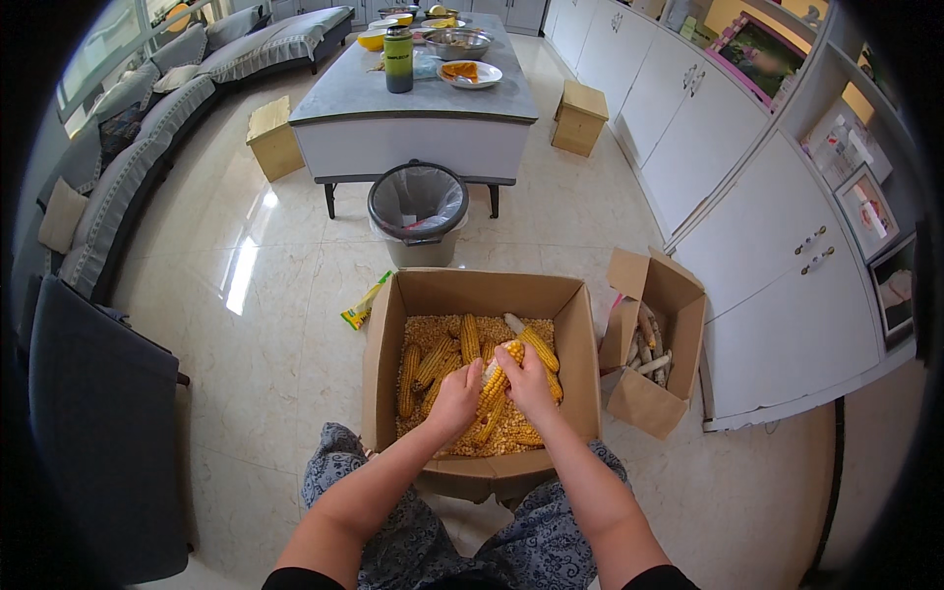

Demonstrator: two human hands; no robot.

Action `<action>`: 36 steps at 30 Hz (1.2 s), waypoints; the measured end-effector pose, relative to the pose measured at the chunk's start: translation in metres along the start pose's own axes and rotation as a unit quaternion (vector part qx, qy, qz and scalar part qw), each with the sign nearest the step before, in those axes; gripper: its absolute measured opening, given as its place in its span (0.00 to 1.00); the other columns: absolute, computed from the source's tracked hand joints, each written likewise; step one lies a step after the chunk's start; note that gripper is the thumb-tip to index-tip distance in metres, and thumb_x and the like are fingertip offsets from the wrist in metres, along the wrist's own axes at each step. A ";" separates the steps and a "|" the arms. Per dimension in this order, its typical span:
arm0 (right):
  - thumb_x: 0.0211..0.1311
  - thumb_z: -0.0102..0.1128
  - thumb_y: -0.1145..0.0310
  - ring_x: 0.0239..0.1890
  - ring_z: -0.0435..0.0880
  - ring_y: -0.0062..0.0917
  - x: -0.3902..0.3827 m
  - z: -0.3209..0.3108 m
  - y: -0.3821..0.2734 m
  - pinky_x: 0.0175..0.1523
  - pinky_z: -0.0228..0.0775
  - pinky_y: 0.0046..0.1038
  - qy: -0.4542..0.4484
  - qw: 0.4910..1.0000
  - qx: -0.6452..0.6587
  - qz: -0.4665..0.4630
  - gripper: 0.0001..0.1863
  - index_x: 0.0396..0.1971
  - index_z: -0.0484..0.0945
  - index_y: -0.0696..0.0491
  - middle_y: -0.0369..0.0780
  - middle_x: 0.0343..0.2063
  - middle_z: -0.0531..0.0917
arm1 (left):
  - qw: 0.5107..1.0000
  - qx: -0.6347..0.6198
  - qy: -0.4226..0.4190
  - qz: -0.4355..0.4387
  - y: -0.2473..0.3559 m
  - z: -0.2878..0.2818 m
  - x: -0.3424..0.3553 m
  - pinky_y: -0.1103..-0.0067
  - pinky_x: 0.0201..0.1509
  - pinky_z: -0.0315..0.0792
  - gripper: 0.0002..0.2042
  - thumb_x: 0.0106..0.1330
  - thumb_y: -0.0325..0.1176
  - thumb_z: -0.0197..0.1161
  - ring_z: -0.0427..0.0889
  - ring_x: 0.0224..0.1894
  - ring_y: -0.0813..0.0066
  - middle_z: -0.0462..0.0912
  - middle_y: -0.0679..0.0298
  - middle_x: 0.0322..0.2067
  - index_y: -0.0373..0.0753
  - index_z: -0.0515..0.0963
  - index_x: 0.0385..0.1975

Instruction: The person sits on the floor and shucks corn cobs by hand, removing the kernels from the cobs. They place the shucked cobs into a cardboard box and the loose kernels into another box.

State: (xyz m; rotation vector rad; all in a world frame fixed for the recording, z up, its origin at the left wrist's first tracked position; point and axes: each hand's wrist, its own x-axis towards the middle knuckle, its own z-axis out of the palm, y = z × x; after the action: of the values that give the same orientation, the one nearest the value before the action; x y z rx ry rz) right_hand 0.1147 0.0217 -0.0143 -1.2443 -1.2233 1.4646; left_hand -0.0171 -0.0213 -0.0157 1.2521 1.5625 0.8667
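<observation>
Over a large open cardboard box [482,287], both hands grip one ear of corn [492,389], tilted with its upper end to the right. A pale bare strip runs along the ear where kernels are gone. My left hand [456,401] is closed on its left side, thumb pressed to it. My right hand [529,382] wraps around the upper right part. Beneath them, loose yellow kernels [511,436] cover the bottom of the box. Several whole ears [430,364] lie on the kernels, and a partly stripped ear [537,343] rests at the far right.
To the right stands a smaller cardboard box [678,295] with several bare cobs [653,365]. Beyond the large box is a lined trash bin [416,236], then a grey-topped table [334,84]. A yellow-green packet [366,302] lies on the floor. A dark chair [108,433] stands left.
</observation>
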 end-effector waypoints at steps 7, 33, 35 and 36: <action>0.59 0.56 0.60 0.22 0.74 0.14 0.003 -0.009 -0.020 0.17 0.61 0.16 0.007 0.995 0.043 0.086 0.14 0.34 0.68 0.56 0.36 0.26 0.78 | 0.997 -0.054 0.000 0.062 0.002 0.005 -0.003 0.68 0.34 0.67 0.21 0.69 0.44 0.40 0.75 0.28 0.55 0.74 0.48 0.24 0.30 0.71 0.34; 0.50 0.65 0.61 0.28 0.73 0.17 0.005 -0.003 -0.020 0.34 0.66 0.19 0.000 0.989 0.082 0.121 0.20 0.34 0.67 0.56 0.36 0.28 0.74 | 0.993 0.115 -0.017 0.032 0.029 -0.007 -0.016 0.61 0.32 0.67 0.19 0.67 0.44 0.43 0.74 0.31 0.43 0.74 0.42 0.24 0.32 0.71 0.33; 0.50 0.65 0.61 0.28 0.72 0.17 0.005 -0.007 -0.024 0.33 0.65 0.18 -0.045 0.985 0.080 0.144 0.20 0.35 0.66 0.57 0.36 0.28 0.74 | 0.995 0.090 0.009 0.042 0.023 -0.008 -0.015 0.60 0.32 0.67 0.19 0.67 0.44 0.42 0.74 0.30 0.43 0.74 0.42 0.23 0.32 0.71 0.30; 0.51 0.64 0.62 0.28 0.72 0.16 0.005 -0.008 -0.022 0.33 0.65 0.18 -0.064 0.988 0.054 0.130 0.21 0.36 0.65 0.57 0.36 0.29 0.74 | 0.996 0.078 0.022 0.046 0.019 -0.009 -0.014 0.60 0.32 0.66 0.19 0.68 0.44 0.42 0.74 0.30 0.42 0.74 0.42 0.23 0.32 0.71 0.29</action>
State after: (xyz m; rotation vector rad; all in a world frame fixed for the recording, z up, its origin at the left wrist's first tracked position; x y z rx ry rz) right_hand 0.1219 0.0319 0.0062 -1.2889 -1.0765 1.8001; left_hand -0.0184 -0.0298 0.0077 1.4349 1.6431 0.8486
